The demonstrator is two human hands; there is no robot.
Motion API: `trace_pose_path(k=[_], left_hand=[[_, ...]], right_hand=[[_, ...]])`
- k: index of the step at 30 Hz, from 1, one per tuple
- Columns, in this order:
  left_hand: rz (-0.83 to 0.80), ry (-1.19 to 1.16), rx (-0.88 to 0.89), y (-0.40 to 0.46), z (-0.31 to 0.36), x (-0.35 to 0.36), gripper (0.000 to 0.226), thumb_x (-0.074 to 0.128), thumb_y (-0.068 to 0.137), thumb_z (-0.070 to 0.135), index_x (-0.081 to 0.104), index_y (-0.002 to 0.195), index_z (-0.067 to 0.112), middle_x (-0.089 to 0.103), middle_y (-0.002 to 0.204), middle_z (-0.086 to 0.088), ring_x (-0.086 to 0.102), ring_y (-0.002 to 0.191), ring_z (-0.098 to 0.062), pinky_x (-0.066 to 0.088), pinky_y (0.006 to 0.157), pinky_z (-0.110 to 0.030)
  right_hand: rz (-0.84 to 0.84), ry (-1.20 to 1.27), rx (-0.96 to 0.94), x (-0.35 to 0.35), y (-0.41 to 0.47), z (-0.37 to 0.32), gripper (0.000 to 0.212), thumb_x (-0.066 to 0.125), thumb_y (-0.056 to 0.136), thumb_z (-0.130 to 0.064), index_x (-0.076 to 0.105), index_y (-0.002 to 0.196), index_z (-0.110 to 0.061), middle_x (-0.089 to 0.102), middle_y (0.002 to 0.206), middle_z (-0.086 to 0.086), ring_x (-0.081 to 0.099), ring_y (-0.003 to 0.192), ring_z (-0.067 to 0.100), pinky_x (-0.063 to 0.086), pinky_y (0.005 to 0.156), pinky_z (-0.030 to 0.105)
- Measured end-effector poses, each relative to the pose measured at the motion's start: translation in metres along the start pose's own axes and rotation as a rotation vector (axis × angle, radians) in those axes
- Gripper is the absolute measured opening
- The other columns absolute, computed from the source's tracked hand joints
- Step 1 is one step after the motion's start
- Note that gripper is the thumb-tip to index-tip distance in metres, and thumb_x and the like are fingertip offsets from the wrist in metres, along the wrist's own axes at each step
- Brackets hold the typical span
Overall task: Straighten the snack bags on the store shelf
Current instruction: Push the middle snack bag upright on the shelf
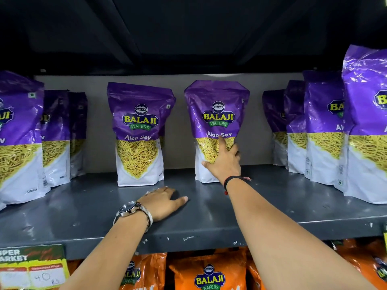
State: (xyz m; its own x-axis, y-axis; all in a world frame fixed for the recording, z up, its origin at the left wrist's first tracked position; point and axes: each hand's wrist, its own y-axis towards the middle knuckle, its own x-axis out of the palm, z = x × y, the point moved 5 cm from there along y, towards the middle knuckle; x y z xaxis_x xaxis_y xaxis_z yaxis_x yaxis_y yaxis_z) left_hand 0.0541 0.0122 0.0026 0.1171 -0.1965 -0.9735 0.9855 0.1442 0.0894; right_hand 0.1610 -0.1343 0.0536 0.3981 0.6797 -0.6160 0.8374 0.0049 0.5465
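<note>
Shelf: dark grey metal shelf (272, 206), scuffed along its front edge, with a pale back wall.
Middle bags: two purple-and-white Aloo Sev bags stand upright near the back edge, apart from each other; the left bag (139, 132) faces front, and the right bag (215, 114) is turned slightly, with its top leaning a little to the left.
Left row: a file of the same bags (21, 132) runs from the front edge back toward the wall at the shelf's left end.
Right row: another file of bags (326, 126) runs front to back at the right end, the nearest one tall at the picture's edge.
Right hand: right hand (225, 162) lies against the lower front of the right bag, fingers spread open and flat, index finger pointing up at the printed name, the others reaching round the bag's right side; it touches the bag but does not close on it. A dark band sits on the wrist.
Left hand: left hand (162, 203) rests palm down on bare shelf near the front edge, below the gap between the two middle bags, fingers loosely spread and holding nothing. A watch (127, 209) is on the wrist.
Below: orange bags (209, 273) on the lower level, and a price tag (33, 266) hanging at the shelf's front left edge.
</note>
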Motion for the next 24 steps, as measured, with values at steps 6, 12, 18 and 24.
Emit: trace_pose_path(k=[6,12,18,24], left_hand=[[0.0,-0.009,-0.012,-0.003,0.001,-0.001,0.065,0.032,0.091,0.055,0.03,0.144,0.018,0.027,0.156,-0.004,0.028,0.142,-0.023,0.024,0.115,-0.032],[-0.005,-0.014,-0.017,-0.004,0.002,-0.001,0.066,0.032,0.091,0.056,0.029,0.145,0.017,0.025,0.156,-0.004,0.026,0.143,-0.023,0.023,0.116,-0.033],[-0.006,-0.019,-0.023,-0.004,0.001,-0.001,0.067,0.032,0.091,0.056,0.029,0.145,0.017,0.024,0.157,-0.004,0.026,0.143,-0.022,0.022,0.116,-0.033],[-0.009,-0.027,-0.023,-0.003,0.002,-0.001,0.067,0.033,0.091,0.055,0.029,0.145,0.015,0.024,0.157,-0.005,0.026,0.143,-0.022,0.022,0.116,-0.032]], right_hand=[[0.005,0.011,0.004,-0.007,-0.008,0.0,0.091,0.073,0.079,-0.034,0.014,0.148,-0.026,0.017,0.149,0.022,0.026,0.134,0.045,0.042,0.1,0.048],[-0.01,0.023,-0.008,-0.017,-0.016,-0.001,0.091,0.074,0.078,-0.032,0.016,0.148,-0.025,0.015,0.149,0.021,0.026,0.133,0.047,0.042,0.1,0.048],[0.001,0.023,-0.022,-0.029,-0.029,-0.002,0.091,0.075,0.077,-0.031,0.018,0.147,-0.024,0.016,0.148,0.021,0.027,0.133,0.046,0.044,0.098,0.046],[0.001,0.009,-0.024,-0.044,-0.05,-0.005,0.09,0.074,0.079,-0.032,0.016,0.147,-0.026,0.014,0.15,0.021,0.026,0.135,0.044,0.045,0.096,0.046]])
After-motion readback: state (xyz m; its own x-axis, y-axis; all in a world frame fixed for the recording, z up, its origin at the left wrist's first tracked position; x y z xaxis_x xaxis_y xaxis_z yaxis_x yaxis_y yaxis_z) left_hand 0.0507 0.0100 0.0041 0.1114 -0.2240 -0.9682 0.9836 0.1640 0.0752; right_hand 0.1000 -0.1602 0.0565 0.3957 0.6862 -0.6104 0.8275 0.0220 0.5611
